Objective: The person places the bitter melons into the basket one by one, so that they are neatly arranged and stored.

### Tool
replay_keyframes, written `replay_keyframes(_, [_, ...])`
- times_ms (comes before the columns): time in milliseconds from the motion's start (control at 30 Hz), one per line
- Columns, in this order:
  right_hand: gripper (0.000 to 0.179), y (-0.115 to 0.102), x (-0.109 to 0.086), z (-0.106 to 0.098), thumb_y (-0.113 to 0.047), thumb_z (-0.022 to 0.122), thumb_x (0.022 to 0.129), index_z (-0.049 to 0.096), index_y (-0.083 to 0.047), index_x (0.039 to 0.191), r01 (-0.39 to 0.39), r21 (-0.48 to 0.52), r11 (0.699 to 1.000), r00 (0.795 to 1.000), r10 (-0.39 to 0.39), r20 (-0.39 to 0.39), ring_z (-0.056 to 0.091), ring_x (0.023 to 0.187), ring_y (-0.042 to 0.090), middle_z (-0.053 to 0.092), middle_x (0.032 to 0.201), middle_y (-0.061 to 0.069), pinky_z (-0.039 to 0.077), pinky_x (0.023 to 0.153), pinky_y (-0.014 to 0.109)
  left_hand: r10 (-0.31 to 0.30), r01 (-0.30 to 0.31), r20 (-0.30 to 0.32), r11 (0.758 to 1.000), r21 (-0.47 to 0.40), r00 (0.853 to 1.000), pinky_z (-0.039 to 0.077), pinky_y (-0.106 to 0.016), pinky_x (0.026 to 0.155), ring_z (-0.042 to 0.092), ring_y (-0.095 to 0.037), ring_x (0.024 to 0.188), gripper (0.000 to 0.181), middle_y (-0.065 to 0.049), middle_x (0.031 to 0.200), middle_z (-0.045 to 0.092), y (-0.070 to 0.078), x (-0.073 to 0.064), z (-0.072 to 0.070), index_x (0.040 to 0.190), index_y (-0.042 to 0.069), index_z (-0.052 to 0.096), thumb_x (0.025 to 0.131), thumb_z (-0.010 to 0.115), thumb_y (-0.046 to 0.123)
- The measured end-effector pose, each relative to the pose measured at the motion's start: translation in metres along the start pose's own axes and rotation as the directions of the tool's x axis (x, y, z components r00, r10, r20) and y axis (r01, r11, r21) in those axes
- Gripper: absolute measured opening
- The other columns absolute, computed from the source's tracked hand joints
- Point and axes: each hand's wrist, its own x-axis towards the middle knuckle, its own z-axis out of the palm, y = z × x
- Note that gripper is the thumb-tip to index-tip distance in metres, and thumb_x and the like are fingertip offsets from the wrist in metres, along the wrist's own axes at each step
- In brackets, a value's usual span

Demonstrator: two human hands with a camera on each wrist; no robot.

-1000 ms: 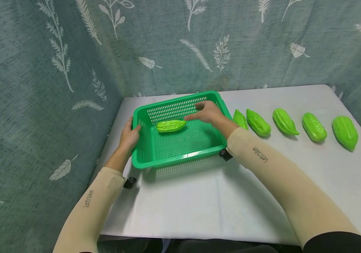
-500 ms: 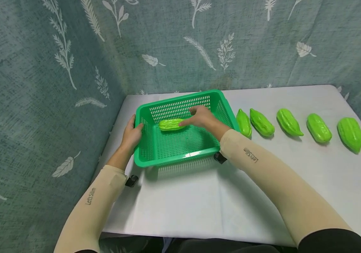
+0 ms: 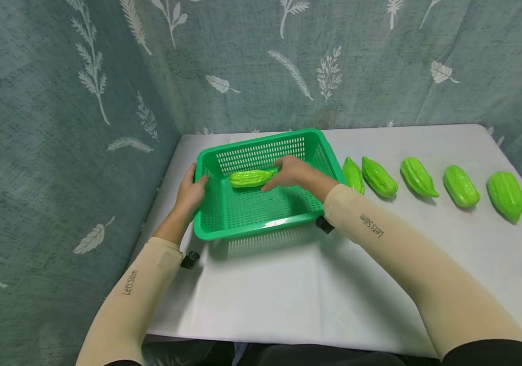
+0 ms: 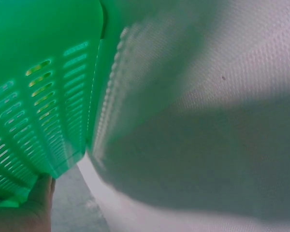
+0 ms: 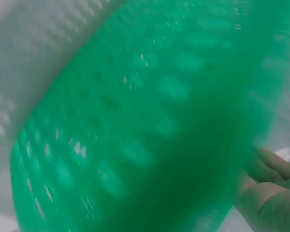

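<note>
A green plastic basket with slotted walls stands on the white table. My left hand grips its left side, the thumb over the rim and the fingers outside; the left wrist view shows part of that hand at the basket wall. In the basket lies a bright green, ridged bitter gourd, its narrow end to the right. My right hand reaches over the basket at that narrow end, thumb and fingers spread apart with nothing gripped between them. In the right wrist view the hand shows at the lower right, beside the basket wall.
Several more green gourds lie in a row right of the basket, from a slim one close to its wall to a wide one near the table's right edge. A patterned green curtain hangs behind and at the left of the table.
My right hand came down to the gourd's narrow end, then its thumb moved away toward me, leaving the gourd's tip in sight. My left hand stays on the basket.
</note>
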Motion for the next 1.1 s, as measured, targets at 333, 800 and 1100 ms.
replay_keyframes(333, [0.082,-0.016,0.006,-0.024,-0.042,0.077,0.076,0.039,-0.017,0.145,0.074,0.072,0.995,0.993,-0.067,-0.093,0.037,0.137,0.026,0.038,0.150,0.003,0.043,0.103,0.044,-0.005,0.004,-0.018,0.999,-0.037,1.000,0.014,-0.048,0.120,0.008,-0.024,0.148,0.064,-0.001,0.161,0.005,0.001,-0.001,-0.005,0.154,0.020,0.002,0.102,0.038,0.028])
replay_keyframes(800, [0.080,-0.025,0.030,-0.016,-0.042,0.079,0.074,0.043,-0.021,0.143,0.081,0.202,0.976,0.985,-0.047,-0.166,0.040,0.135,0.024,0.044,0.146,0.001,0.044,0.102,0.042,-0.004,0.005,0.006,0.999,-0.045,1.000,0.015,-0.046,0.120,0.008,-0.023,0.148,0.064,0.001,0.161,0.004,0.002,0.000,-0.004,0.154,0.023,0.001,0.102,0.038,0.028])
replay_keyframes(1100, [0.079,-0.021,0.043,-0.018,-0.036,0.080,0.074,0.043,-0.024,0.142,0.032,0.405,0.914,0.991,0.025,-0.133,0.039,0.135,0.023,0.044,0.146,-0.002,0.041,0.106,0.042,-0.002,0.002,0.000,0.998,-0.055,1.000,0.015,-0.044,0.120,0.008,-0.021,0.148,0.064,0.003,0.161,0.005,0.002,0.001,-0.003,0.154,0.024,0.002,0.102,0.039,0.029])
